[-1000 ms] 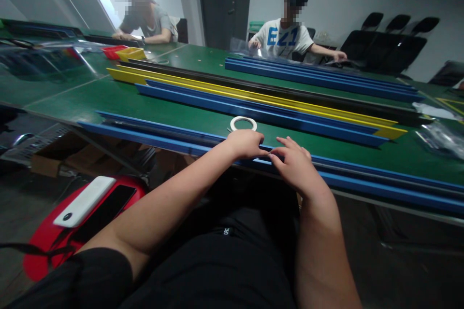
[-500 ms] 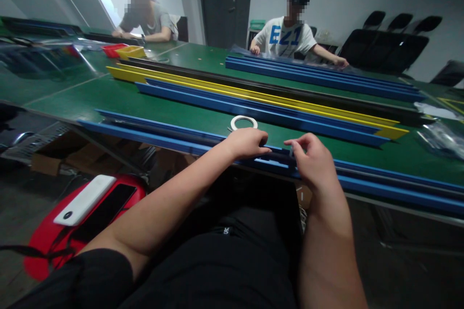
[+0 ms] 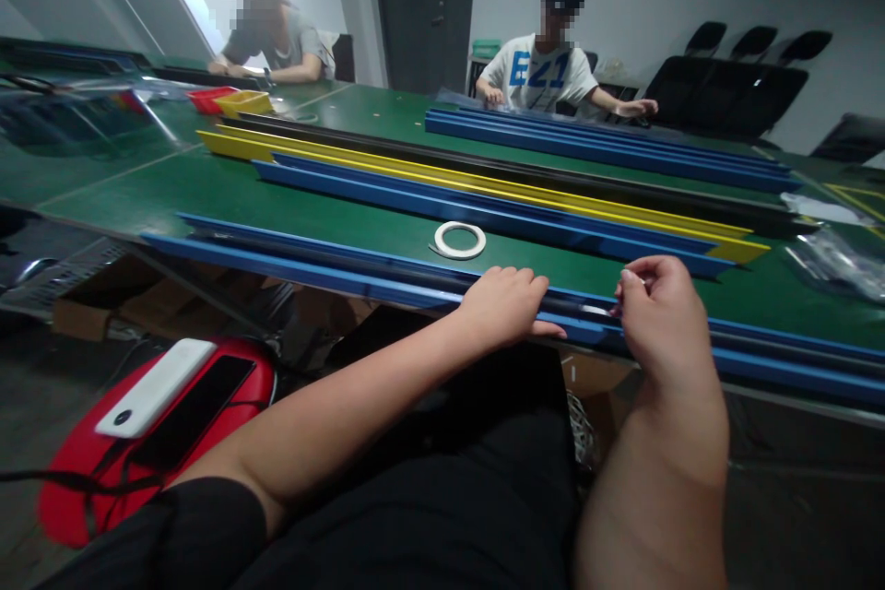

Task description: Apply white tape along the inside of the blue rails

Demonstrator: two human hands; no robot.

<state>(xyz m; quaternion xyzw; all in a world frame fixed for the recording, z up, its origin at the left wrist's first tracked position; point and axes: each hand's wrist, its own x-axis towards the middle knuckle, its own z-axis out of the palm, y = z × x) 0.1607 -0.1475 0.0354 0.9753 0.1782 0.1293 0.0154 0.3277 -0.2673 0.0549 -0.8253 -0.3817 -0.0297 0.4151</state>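
A long blue channel profile (image 3: 359,285) with a dark inner face lies along the table's near edge. My left hand (image 3: 508,302) is closed over it, fingers on the far side and thumb on the near side. Farther right, my right hand (image 3: 660,318) pinches finger and thumb together just above the same profile. From that pinch a thin white strip (image 3: 595,311) runs left along the channel; its far end is not clear. Just beyond my left hand, a white ring-shaped roll of tape (image 3: 482,241) lies flat on the green table (image 3: 387,223).
Blue (image 3: 415,206), yellow (image 3: 332,157) and black profiles (image 3: 518,171) lie across the table. Two people sit opposite, one beside more blue profiles (image 3: 608,147). Red (image 3: 211,100) and yellow bins (image 3: 243,104) stand back left; plastic wrap (image 3: 843,260) lies right. A red stool (image 3: 76,502) holds a phone (image 3: 197,410).
My right hand has moved right along the profile, and a white strip now shows beside it. My left hand has also shifted right and now lies over the profile. The tape roll is fully visible.
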